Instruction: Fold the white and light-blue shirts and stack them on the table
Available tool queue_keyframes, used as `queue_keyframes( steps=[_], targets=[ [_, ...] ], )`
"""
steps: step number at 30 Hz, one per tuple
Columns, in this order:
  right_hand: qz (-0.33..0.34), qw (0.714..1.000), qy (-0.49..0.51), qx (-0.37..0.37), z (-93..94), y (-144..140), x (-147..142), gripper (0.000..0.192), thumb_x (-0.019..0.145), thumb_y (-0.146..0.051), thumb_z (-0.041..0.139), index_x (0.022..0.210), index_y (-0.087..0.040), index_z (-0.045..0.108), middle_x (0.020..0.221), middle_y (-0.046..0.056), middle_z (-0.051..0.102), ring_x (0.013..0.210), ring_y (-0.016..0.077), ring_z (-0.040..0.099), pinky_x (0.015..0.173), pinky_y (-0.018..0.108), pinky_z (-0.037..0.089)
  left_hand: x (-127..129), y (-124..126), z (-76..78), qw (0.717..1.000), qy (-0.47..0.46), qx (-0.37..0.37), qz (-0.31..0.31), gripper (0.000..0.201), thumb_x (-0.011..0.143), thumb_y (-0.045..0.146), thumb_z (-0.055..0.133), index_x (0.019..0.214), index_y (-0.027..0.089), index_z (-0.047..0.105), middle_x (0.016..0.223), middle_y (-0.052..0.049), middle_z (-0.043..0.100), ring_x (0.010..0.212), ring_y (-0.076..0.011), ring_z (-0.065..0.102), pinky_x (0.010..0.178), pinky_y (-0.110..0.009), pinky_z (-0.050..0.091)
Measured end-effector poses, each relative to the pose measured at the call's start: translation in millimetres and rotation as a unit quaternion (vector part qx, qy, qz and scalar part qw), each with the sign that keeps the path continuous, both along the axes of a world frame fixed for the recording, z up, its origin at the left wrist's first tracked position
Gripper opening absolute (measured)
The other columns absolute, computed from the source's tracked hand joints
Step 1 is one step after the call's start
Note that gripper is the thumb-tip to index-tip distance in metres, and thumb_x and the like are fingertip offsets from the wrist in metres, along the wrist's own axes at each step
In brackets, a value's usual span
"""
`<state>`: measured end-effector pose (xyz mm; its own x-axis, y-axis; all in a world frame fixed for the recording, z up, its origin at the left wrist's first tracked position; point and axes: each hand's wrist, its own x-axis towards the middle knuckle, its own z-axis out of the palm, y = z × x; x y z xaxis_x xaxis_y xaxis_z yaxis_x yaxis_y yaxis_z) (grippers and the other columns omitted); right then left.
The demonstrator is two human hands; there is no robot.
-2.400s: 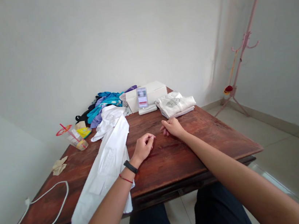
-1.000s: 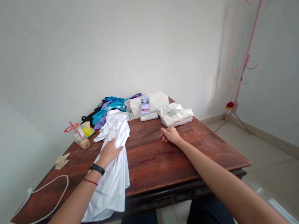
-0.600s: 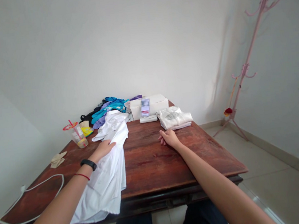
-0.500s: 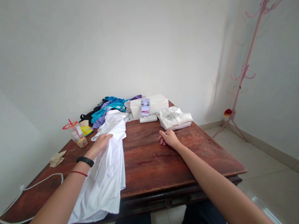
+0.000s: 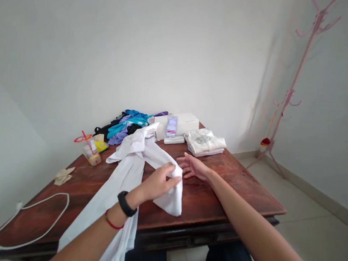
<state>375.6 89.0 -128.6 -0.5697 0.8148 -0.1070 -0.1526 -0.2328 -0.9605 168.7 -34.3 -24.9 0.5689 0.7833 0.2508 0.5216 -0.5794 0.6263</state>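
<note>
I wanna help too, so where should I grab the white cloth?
Probably the loose end of the white cloth, from the right: it's narrow and reaches past the left hand, which pinches the fold above, and the open right hand is close on that side.

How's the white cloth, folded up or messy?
Messy: the white cloth sprawls, one end hanging off the table, another part in the left hand.

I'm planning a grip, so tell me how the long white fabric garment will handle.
The long white fabric garment should be floppy: the part held by the left hand droops softly. It looks thin and creased, so it is probably light. As it overhangs the near edge of the reddish-brown wooden table, it may slide off if pushed that way.
</note>
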Motion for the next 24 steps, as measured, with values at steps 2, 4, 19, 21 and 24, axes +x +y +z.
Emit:
queue_keyframes(
  steps=[2,4,19,21,24],
  targets=[
    [0.058,0.998,0.01,-0.026,4.0,-6,0,0.063,0.1,-0.064,0.041,0.146,-0.023,0.048,0.111,0.011,0.074,0.087,0.021,0.073,0.065,0.031,0.059,9,-16,-11.7,0.997,0.061,-0.008,-0.041,0.019,0.093,0.039,0.058,0.098,0.02,0.059,0.11,-0.007,0.064,0.106,-0.0248,0.06,0.1,-0.036,0.045],
    [0.084,0.996,0.002,-0.025,6.6,-10,0,0.063,0.1,-0.062,0.044,0.151,-0.025,0.04,0.115,0.011,0.073,0.094,0.0223,0.072,0.069,0.033,0.059,13,-32,-20.1,0.992,0.106,-0.035,-0.065,0.023,0.091,0.039,0.062,0.105,0.022,0.059,0.117,-0.009,0.064,0.112,-0.0269,0.06,0.103,-0.037,0.045],
    [0.108,0.988,-0.079,0.079,-3.0,-13,-4,0.101,0.072,-0.023,0.085,0.158,-0.028,0.033,0.084,-0.003,0.066,0.069,0.0113,0.062,0.058,0.019,0.05,-89,-3,-55.7,0.982,0.033,0.024,0.183,0.029,0.096,0.037,0.055,0.114,0.023,0.072,0.116,-0.005,0.075,0.108,-0.0266,0.068,0.098,-0.037,0.05],
    [0.093,0.989,-0.076,0.081,-4.7,-11,-5,0.094,0.071,-0.021,0.084,0.154,-0.027,0.041,0.077,-0.006,0.061,0.062,0.0092,0.056,0.053,0.018,0.045,-110,20,-50.7,0.966,0.047,0.094,0.236,0.034,0.092,0.03,0.059,0.123,0.019,0.067,0.126,-0.008,0.07,0.118,-0.026,0.063,0.107,-0.036,0.045],
    [0.049,0.993,-0.072,0.078,-6.7,-9,-6,0.077,0.071,-0.021,0.082,0.143,-0.027,0.056,0.077,-0.005,0.062,0.062,0.0099,0.055,0.053,0.019,0.044,-135,61,-40.4,0.936,0.117,0.155,0.295,0.066,0.084,0.023,0.07,0.145,0.011,0.048,0.149,-0.015,0.052,0.139,-0.0301,0.046,0.117,-0.039,0.032]
  ],
)
